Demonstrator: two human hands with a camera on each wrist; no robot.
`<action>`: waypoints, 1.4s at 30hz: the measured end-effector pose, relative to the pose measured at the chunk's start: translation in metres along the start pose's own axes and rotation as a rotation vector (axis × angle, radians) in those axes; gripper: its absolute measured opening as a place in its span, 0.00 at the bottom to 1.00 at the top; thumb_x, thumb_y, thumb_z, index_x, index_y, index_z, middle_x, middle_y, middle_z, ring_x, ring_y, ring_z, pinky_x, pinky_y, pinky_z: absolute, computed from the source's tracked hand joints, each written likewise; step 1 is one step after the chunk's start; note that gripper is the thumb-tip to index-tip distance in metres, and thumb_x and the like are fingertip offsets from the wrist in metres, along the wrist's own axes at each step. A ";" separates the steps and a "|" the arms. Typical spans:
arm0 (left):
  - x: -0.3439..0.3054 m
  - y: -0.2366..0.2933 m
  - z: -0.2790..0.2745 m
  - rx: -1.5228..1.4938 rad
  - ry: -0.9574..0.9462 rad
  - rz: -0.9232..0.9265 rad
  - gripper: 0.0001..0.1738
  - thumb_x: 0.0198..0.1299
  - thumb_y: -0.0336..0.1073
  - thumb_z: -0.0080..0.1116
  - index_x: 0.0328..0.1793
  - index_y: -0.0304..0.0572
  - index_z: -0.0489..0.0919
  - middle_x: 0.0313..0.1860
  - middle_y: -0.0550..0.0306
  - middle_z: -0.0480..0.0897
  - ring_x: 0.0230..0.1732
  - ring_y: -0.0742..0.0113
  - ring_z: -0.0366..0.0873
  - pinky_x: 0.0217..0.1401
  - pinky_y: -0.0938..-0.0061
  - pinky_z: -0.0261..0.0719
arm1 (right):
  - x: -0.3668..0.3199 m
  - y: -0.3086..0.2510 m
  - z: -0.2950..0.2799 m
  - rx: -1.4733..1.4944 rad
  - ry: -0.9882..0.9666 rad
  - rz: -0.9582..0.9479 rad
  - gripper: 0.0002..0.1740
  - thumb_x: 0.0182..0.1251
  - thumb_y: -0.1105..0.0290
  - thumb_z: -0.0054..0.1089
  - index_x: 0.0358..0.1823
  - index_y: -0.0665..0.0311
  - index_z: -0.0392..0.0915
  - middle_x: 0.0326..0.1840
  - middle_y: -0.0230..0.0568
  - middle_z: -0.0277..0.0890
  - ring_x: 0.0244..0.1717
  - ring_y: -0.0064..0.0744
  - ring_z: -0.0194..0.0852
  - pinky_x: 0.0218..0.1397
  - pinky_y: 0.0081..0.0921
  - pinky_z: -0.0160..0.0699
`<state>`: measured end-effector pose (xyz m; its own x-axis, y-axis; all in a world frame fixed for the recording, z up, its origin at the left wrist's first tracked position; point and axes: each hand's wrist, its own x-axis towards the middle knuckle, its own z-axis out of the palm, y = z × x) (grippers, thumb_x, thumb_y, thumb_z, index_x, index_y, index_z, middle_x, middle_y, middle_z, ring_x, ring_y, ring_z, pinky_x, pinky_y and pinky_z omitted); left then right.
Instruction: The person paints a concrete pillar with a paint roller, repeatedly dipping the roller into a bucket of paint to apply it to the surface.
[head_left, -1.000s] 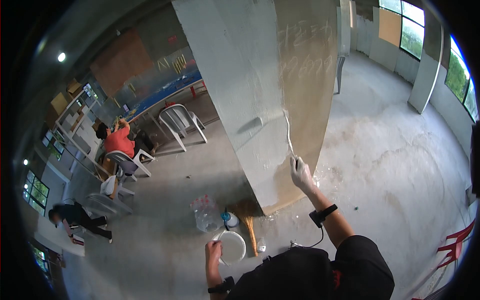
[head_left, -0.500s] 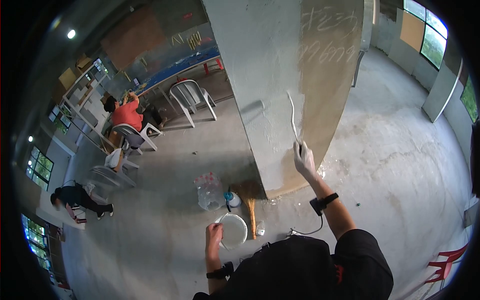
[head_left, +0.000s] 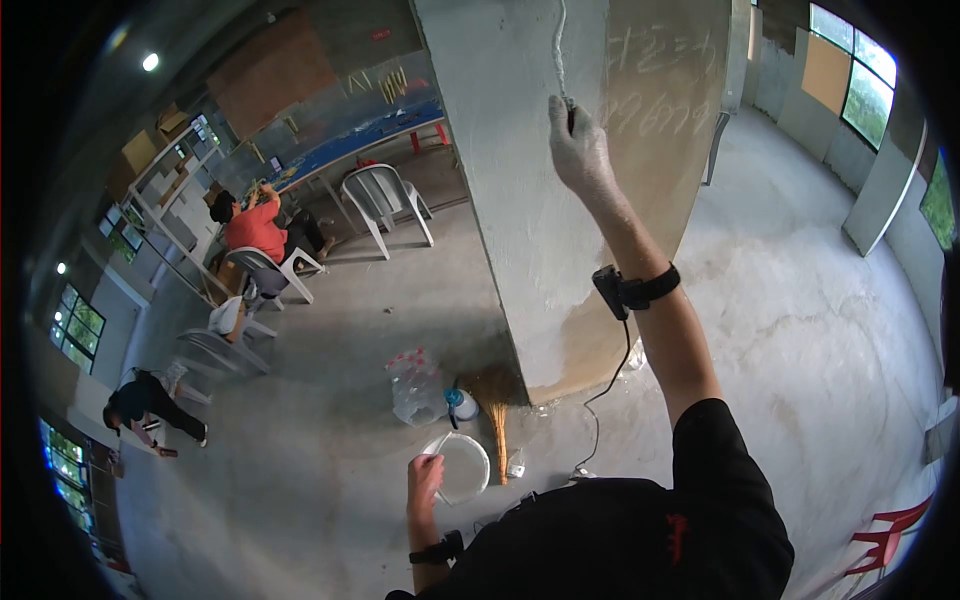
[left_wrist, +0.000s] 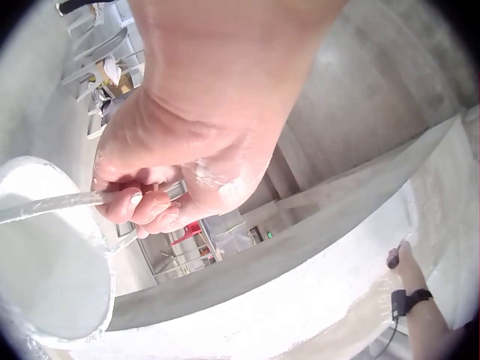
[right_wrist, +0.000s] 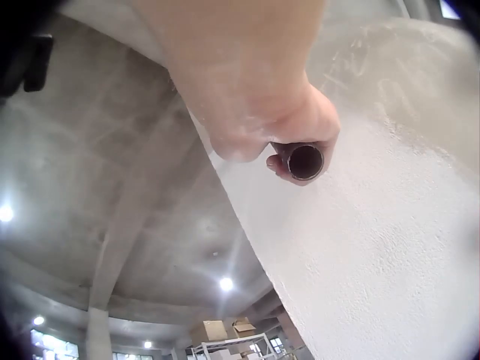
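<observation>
- Lower centre: the left hand (head_left: 425,480) grips the thin white bail (left_wrist: 56,204) of a round white bucket (head_left: 487,466).
- Upper centre: the right hand (head_left: 583,158) holds a white-coated rod's (head_left: 558,48) dark tubular handle (right_wrist: 301,160) before a white-and-tan pillar (head_left: 505,190).

The head view's top edge crops the white rod (head_left: 557,50), hiding its far end.

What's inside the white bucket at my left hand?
Inside the bucket you can see a whitish, paint-like material. Its surface covers the bottom, so its depth and anything submerged can't be seen.
</observation>
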<state>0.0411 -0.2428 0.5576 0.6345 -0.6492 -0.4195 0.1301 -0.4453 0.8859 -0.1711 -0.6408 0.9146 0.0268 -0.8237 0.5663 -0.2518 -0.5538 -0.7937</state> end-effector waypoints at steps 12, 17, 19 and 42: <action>0.002 -0.003 0.000 0.134 0.010 -0.070 0.08 0.57 0.33 0.58 0.35 0.33 0.77 0.19 0.62 0.71 0.15 0.76 0.65 0.15 0.79 0.62 | -0.158 0.146 0.027 -0.068 -0.061 0.087 0.15 0.72 0.61 0.46 0.35 0.68 0.68 0.18 0.61 0.68 0.21 0.59 0.73 0.22 0.45 0.64; -0.003 0.005 0.003 0.141 -0.001 -0.063 0.09 0.58 0.34 0.58 0.36 0.34 0.77 0.19 0.63 0.70 0.15 0.77 0.64 0.15 0.79 0.61 | -0.246 0.209 0.025 -0.146 -0.155 0.220 0.17 0.72 0.59 0.45 0.36 0.68 0.67 0.22 0.64 0.72 0.28 0.65 0.74 0.28 0.52 0.68; -0.005 0.003 0.002 0.121 -0.018 -0.051 0.09 0.58 0.35 0.58 0.37 0.35 0.77 0.19 0.63 0.70 0.16 0.77 0.64 0.15 0.79 0.61 | -0.272 0.231 0.025 -0.231 -0.210 0.311 0.17 0.72 0.58 0.45 0.37 0.68 0.67 0.25 0.66 0.73 0.32 0.67 0.74 0.32 0.56 0.70; -0.011 0.008 0.007 0.217 -0.066 -0.034 0.10 0.57 0.34 0.59 0.35 0.32 0.77 0.19 0.63 0.70 0.16 0.77 0.64 0.15 0.81 0.61 | -0.136 0.082 0.027 -0.051 -0.117 0.198 0.20 0.73 0.57 0.44 0.35 0.71 0.68 0.23 0.63 0.73 0.30 0.63 0.75 0.32 0.50 0.69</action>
<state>0.0298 -0.2432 0.5675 0.5801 -0.6676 -0.4667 -0.0208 -0.5849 0.8108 -0.1691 -0.5777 0.7671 0.0829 -0.9259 0.3686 -0.3117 -0.3754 -0.8729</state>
